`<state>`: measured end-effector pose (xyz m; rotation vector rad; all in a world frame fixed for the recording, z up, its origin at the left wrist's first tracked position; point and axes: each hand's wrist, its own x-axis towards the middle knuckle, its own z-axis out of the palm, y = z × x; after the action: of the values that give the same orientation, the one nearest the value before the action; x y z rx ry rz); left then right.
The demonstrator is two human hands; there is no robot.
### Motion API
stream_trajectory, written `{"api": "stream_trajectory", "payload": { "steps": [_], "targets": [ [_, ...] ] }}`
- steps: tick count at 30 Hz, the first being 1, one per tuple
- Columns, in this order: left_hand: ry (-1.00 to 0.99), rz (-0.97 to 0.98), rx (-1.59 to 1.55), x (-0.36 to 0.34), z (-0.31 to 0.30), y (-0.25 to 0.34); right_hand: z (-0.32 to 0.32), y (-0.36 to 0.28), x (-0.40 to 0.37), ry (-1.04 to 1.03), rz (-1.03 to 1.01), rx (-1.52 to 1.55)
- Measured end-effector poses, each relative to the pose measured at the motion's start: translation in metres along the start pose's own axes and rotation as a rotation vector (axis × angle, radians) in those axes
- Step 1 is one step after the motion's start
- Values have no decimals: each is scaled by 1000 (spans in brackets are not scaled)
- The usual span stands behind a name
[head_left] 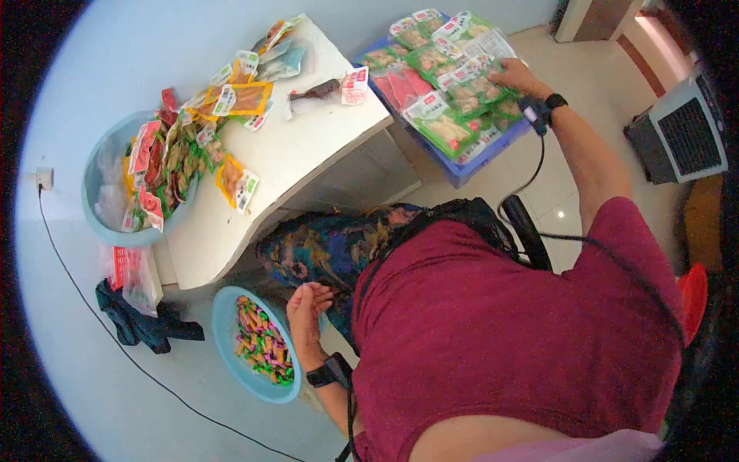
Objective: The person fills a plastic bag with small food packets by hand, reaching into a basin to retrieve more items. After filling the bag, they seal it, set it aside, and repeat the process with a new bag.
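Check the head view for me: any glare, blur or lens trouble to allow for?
Head view: black, speckled borders curve around the picture, like a very wide lens; a small bright glint sits on the floor tiles; glossy packets in the blue crate carry pale highlights, their small print too soft to read; left hand and right hand are slightly soft but distinguishable.
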<state>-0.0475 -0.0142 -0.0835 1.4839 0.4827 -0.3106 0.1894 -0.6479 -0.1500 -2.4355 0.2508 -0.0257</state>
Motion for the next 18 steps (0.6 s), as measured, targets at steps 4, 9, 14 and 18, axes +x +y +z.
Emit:
{"api": "stream_trajectory", "payload": {
  "steps": [4,9,14,18],
  "targets": [
    [11,2,25,-5,0,-3,8,-25,3,176,-62,-383],
    [47,11,70,-6,-1,-6,6,-53,-20,437,-386,-369],
    [31,31,114,-5,11,-2,18,-52,-8,117,-413,-712],
    [24,63,170,-3,11,-4,19,-53,10,-83,-363,-637]
  ]
}}
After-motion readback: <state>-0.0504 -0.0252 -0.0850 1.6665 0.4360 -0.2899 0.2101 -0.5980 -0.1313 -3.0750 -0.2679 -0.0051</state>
